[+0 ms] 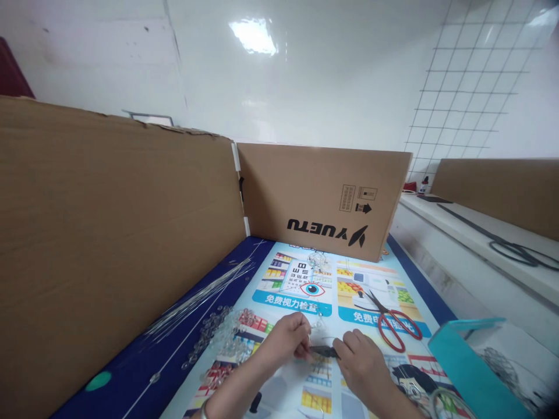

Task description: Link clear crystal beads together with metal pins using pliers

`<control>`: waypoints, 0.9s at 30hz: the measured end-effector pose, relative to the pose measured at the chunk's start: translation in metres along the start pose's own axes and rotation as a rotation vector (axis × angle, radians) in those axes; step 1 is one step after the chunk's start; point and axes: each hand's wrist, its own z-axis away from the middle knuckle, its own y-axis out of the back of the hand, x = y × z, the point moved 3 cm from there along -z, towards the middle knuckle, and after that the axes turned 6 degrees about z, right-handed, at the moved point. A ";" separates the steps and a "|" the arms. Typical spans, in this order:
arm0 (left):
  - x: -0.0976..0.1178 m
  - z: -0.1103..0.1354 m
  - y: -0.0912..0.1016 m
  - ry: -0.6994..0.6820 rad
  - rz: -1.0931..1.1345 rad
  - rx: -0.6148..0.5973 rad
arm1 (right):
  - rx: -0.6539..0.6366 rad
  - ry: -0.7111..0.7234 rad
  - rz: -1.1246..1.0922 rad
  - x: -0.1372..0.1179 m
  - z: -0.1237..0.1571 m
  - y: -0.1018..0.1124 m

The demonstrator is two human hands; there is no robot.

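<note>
Both hands meet over a colourful printed mat (305, 302) near the bottom of the head view. My left hand (283, 340) is curled, its fingertips pinched on one end of a small dark object (324, 351). My right hand (362, 364) is closed on the other end of that same object. A thin clear thread or wire seems to run up from it, too fine to be sure. A pile of clear round beads (218, 334) lies just left of my left hand. Red-handled scissors (393, 323) lie just beyond my right hand.
Cardboard walls stand at the left (109, 244) and at the back (323, 198). A bundle of thin clear wires (205, 291) lies along the left wall. A teal box (476, 372) sits at the lower right. A white ledge with a black cable (515, 250) runs along the right.
</note>
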 end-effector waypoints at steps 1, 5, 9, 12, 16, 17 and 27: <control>0.001 0.001 0.000 -0.022 -0.060 0.011 | -0.022 -0.005 -0.023 0.000 0.000 -0.001; 0.015 0.011 -0.003 -0.191 -0.494 0.018 | -0.118 -0.044 -0.109 0.002 0.001 -0.001; 0.024 0.021 -0.010 -0.333 -1.023 0.003 | -0.236 -0.053 -0.166 0.003 0.002 0.002; 0.022 0.025 -0.017 -0.420 -1.162 -0.075 | -0.265 -0.036 -0.173 0.003 0.001 0.005; 0.022 0.028 -0.020 -0.444 -1.137 -0.087 | -0.232 -0.017 -0.151 0.002 0.001 0.005; 0.023 0.027 -0.018 -0.418 -1.117 -0.067 | -0.213 -0.022 -0.148 0.002 0.001 0.004; 0.009 0.008 0.004 -0.120 -0.456 0.013 | 0.055 -0.099 -0.114 0.006 0.000 -0.001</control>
